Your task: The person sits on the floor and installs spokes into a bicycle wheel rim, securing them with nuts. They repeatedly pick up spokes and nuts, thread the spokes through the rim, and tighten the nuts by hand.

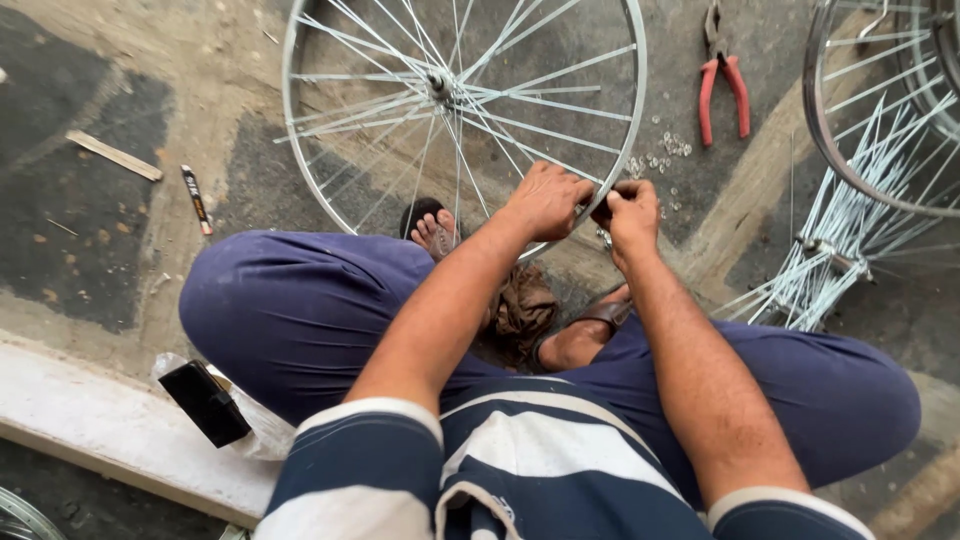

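Floor: bare concrete (120, 60), red-handled pliers (722, 85) lying beyond the rim.
Wheel: spoked wheel (540, 60) resting flat before crossed legs.
Left hand (545, 198): curling closed over the rim.
Right hand (630, 210): pinching something small at the rim; what, cannot tell.

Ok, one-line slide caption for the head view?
Seated person, both hands at a spoked bicycle wheel's rim, red pliers on the floor nearby.

I see a stained concrete floor (110, 230) carrying a spoked wheel rim (634, 110), red-handled pliers (722, 90), scattered small nuts (660, 152), and a loose spoke bundle (850, 240).
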